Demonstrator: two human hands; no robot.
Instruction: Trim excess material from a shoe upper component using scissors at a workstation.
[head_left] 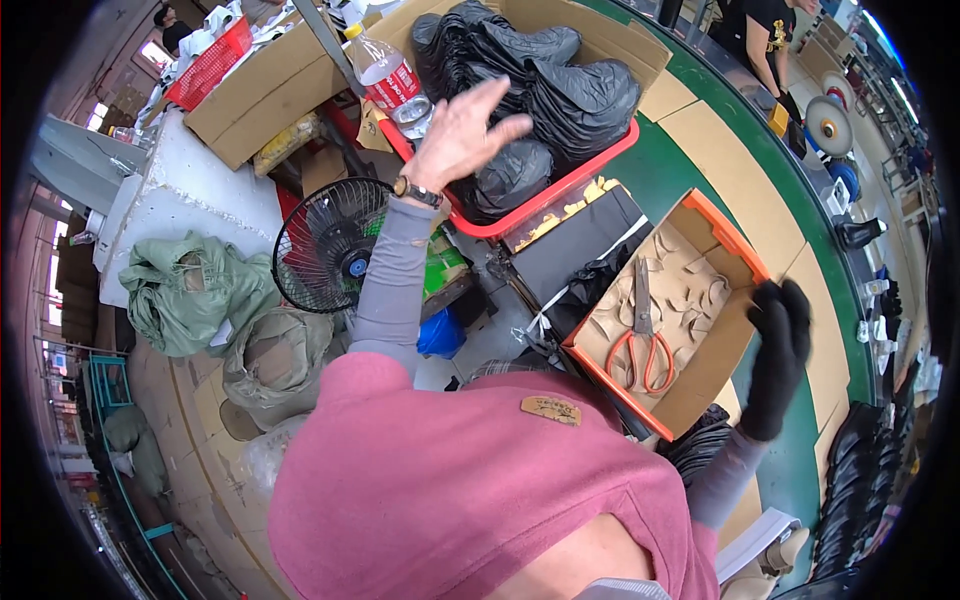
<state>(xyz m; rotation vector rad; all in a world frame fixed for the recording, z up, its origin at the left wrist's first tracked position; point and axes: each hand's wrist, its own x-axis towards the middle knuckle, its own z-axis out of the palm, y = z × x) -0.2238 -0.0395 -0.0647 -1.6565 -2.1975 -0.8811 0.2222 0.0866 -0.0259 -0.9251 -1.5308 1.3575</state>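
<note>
My bare left hand [462, 135], a watch on its wrist, is raised over the front of a red plastic basket [500, 228] with its fingers apart and nothing in them. Black plastic bags [585, 105] fill that basket, and a bottle [385, 75] with a yellow cap and red label leans just beyond my fingers. My right hand [780, 355], in a black glove, is slightly blurred beside the right wall of an orange-rimmed box [715, 235]. Its fingers look stretched out, and I see nothing in them. Inside the box lie orange-handled scissors [642, 340] and several curved tan pieces [690, 300].
A black fan [335, 245] stands by my left forearm, with green cloth sacks [195, 290] beyond it. A green workbench [700, 160] with cardboard strips curves along the right. Black items [860, 490] are piled at the lower right. Another person [760, 40] is at the far right.
</note>
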